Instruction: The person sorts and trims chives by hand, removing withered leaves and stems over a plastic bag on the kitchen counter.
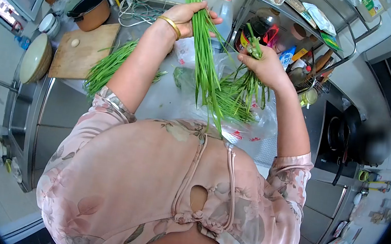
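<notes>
I am looking down over my own chest and a pink flowered blouse [147, 185] at a steel counter [163, 100]. My left hand [187, 17], with a gold bangle [170, 26] on the wrist, is closing its fingers around a long bunch of green chives [206, 59]; the hand is gripping the bunch near its upper part, so the tips are sticking up above the fingers and the long leaves are hanging down toward my chest. My right hand [262, 64] is clenching a second, shorter bundle of chives [241, 91] by its thick pale ends, which are poking up out of the fist, while the leaves are fanning down over a clear plastic bag [259, 123] that is lying on the counter. The two bunches are crossing near their lower ends, though I cannot tell whether they are touching. More loose chives [109, 66] are lying on the counter to the left, partly over the edge of a wooden cutting board [78, 55] that has a small pale piece sitting on it. Beyond the board an orange pot [91, 9] is standing, and a pale bowl [36, 59] is resting just beside the sink [20, 119]. A plastic bottle with a red cap [225, 10] is standing behind my left hand, and a wire rack [311, 33] crowded with bottles and packets is rising to the right, near a dark stove [346, 142].
</notes>
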Tool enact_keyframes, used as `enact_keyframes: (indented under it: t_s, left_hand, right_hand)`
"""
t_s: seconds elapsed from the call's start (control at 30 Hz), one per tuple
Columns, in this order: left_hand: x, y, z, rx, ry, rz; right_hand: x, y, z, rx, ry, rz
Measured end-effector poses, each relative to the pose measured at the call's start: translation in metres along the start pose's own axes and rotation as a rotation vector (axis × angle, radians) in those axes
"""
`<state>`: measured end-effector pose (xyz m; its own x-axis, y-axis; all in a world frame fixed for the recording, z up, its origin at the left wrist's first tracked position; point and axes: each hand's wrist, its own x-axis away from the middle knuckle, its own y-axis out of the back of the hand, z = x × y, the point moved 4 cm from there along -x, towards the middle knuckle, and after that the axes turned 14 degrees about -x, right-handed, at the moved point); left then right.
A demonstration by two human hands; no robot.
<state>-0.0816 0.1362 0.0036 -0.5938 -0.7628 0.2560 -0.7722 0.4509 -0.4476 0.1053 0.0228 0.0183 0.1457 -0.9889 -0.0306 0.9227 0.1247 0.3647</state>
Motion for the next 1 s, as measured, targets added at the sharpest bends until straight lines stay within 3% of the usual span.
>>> enact_keyframes:
  t_s: [0.23,0.33,0.47,0.57,0.77,1.0]
  left_hand:
    - [-0.003,-0.004,-0.001,0.033,-0.013,-0.026]
    - [-0.003,-0.011,-0.001,0.023,0.008,-0.015]
    - [-0.005,-0.019,0.0,0.023,-0.006,-0.008]
    - [0.0,-0.026,-0.002,0.019,-0.009,-0.047]
    - [-0.005,-0.028,-0.001,0.07,0.005,-0.04]
    - [-0.019,-0.018,0.001,0.106,-0.011,-0.098]
  right_hand:
    - [0.006,-0.013,0.022,0.093,0.137,-0.074]
    - [0.003,-0.022,0.022,-0.035,0.102,0.093]
    - [-0.007,-0.029,0.015,-0.052,0.013,0.108]
    - [-0.011,-0.032,0.006,-0.181,-0.006,0.116]
    - [-0.017,-0.036,-0.013,-0.498,-0.244,0.235]
    - [-0.006,-0.022,-0.014,-0.621,-0.248,0.188]
